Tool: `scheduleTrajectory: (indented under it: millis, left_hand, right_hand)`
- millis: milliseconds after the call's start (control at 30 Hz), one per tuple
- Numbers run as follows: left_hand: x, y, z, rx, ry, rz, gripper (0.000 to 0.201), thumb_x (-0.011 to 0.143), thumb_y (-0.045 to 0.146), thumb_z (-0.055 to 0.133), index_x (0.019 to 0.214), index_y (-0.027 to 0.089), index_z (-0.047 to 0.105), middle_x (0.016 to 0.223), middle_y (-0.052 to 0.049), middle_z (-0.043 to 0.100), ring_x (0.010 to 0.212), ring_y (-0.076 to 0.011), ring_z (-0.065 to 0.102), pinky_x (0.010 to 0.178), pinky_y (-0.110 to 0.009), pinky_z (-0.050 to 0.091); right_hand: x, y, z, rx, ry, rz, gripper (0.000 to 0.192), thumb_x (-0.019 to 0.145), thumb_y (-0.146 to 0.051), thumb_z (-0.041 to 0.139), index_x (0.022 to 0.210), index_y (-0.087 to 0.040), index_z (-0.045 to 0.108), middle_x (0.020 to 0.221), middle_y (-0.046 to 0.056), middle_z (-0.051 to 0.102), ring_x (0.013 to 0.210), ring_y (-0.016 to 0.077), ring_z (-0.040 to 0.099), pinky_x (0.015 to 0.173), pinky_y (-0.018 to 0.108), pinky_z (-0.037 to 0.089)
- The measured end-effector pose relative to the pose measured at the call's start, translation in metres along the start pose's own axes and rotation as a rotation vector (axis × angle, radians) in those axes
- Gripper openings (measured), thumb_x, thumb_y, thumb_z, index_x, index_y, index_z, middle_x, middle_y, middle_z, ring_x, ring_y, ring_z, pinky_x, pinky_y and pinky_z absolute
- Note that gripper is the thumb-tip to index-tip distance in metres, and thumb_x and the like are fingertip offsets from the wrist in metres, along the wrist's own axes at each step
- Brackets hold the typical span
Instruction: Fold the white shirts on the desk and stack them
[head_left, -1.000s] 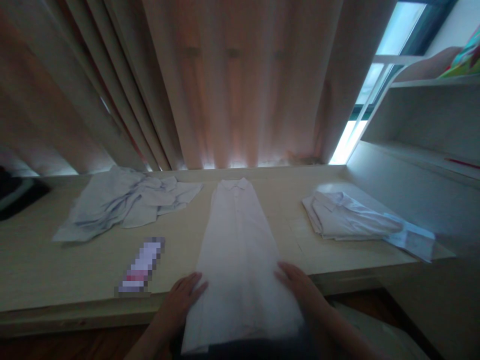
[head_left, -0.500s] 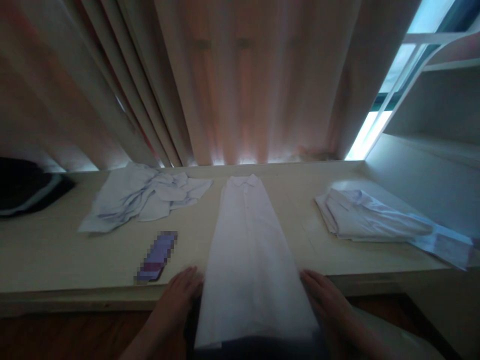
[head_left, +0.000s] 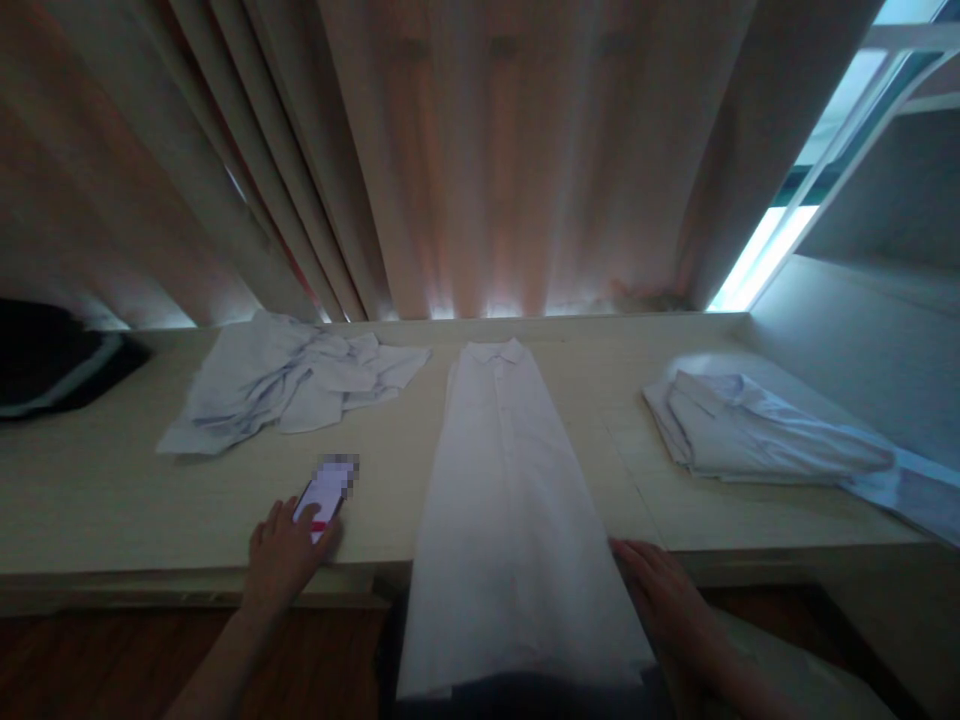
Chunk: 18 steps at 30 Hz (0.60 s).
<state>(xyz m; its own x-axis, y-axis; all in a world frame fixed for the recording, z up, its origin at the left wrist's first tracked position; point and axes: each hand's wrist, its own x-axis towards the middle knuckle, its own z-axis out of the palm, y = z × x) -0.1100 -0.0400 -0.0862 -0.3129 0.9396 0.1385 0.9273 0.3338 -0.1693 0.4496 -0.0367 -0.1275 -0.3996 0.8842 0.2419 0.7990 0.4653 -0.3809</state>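
A white shirt (head_left: 510,500), folded into a long narrow strip with the collar at the far end, lies down the middle of the pale wooden table (head_left: 112,500) and hangs over the near edge. My right hand (head_left: 664,595) rests flat against the shirt's lower right side, fingers spread. My left hand (head_left: 285,550) lies on the near end of a phone (head_left: 326,490) with a lit screen, left of the shirt, fingers touching it.
A crumpled light-blue shirt (head_left: 285,385) lies at the back left, a folded pale shirt (head_left: 757,435) at the right. A dark object (head_left: 45,365) sits at the far left. Curtains (head_left: 487,160) hang behind; a white shelf unit (head_left: 885,220) stands at right.
My left hand left the shirt's lower left side and moved left onto the phone. My right hand stays by the shirt. The view shifted slightly.
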Motion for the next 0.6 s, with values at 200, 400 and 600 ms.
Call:
scheduleTrajectory:
  millis: [200,400,600]
  left_hand:
    - [-0.023,0.04,-0.016,-0.131,-0.016,0.102,0.049,0.084,0.039,0.033,0.116,0.01,0.055,0.133,-0.02,0.046,0.129,-0.0343,0.035,0.105,-0.047,0.027]
    - [-0.055,0.081,-0.061,-0.551,-0.433,0.036,0.051,0.086,0.048,0.024,0.1,0.016,0.061,0.107,-0.013,0.066,0.102,-0.0265,0.06,0.091,-0.039,0.042]
    - [-0.076,0.105,-0.05,-0.894,-0.656,-0.009,0.058,0.079,0.061,0.034,0.099,0.015,0.062,0.11,-0.014,0.067,0.102,-0.027,0.061,0.089,-0.036,0.045]
  right_hand:
    - [0.008,-0.023,-0.012,0.293,0.064,0.385,0.037,0.087,-0.033,0.035,0.118,-0.017,0.049,0.106,0.012,0.064,0.098,0.022,0.06,0.088,0.037,0.046]
    - [0.02,-0.042,-0.022,0.537,-0.114,0.552,0.029,0.083,-0.045,0.041,0.093,-0.021,0.054,0.081,0.003,0.066,0.077,0.0191,0.061,0.07,0.029,0.046]
    - [0.026,-0.036,-0.006,0.639,-0.142,0.667,0.04,0.077,-0.054,0.045,0.084,-0.017,0.06,0.089,0.009,0.068,0.086,0.0223,0.061,0.076,0.031,0.046]
